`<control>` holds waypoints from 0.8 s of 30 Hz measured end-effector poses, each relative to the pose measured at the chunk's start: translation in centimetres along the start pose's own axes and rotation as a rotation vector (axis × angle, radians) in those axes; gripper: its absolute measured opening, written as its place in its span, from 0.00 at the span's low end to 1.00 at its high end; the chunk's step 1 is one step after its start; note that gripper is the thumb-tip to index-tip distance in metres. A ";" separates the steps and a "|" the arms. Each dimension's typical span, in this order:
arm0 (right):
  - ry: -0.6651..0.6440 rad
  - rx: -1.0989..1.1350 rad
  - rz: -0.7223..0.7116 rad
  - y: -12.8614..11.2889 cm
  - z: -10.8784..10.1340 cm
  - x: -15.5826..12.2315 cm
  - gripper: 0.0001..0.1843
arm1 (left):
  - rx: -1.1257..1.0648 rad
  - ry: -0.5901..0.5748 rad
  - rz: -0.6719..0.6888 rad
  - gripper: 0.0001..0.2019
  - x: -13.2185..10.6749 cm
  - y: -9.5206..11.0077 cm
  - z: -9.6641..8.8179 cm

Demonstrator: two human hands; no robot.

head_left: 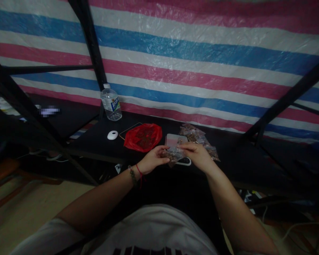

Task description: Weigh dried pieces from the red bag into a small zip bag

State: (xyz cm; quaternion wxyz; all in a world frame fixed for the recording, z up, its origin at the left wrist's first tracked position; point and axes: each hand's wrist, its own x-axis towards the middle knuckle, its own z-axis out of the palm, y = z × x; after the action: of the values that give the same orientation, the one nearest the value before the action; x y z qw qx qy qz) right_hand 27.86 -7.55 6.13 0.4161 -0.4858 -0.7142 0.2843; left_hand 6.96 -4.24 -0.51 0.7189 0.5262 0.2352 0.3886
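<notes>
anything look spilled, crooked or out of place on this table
Nothing stands out. Both hands, left hand and right hand, hold one small clear packet; the other packets lie heaped but closed, and the water bottle stands upright.

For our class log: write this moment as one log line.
left hand + right hand: holding small clear bag | red bag, water bottle behind

Small bag (pixel 173 155): clear, glossy plastic (crinkled)
Red bag (pixel 143 137): shiny thin plastic
Bench (pixel 95 140): matt black
Tarp (pixel 202 53): woven, glossy plastic
</notes>
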 end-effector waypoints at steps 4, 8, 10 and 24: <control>-0.105 0.006 0.037 0.1 -0.2 -0.2 0.12 | 0.011 0.033 -0.013 0.26 0.0 0.7 -0.4; -0.109 0.002 0.036 0.0 -0.1 -0.4 0.13 | 0.037 0.062 0.001 0.26 0.0 1.3 -0.7; -0.105 -0.035 0.038 0.3 0.0 -0.4 0.17 | 0.038 0.075 0.003 0.25 -0.1 1.4 -0.9; -0.238 -0.103 -0.086 0.2 -0.3 -0.3 0.14 | -0.125 0.047 -0.028 0.28 -0.1 1.5 -0.9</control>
State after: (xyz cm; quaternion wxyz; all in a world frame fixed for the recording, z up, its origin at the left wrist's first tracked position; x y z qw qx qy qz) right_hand 28.31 -7.74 6.01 0.3149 -0.4383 -0.7922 0.2848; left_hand 5.75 -3.58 0.54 0.7501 0.4674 0.2347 0.4047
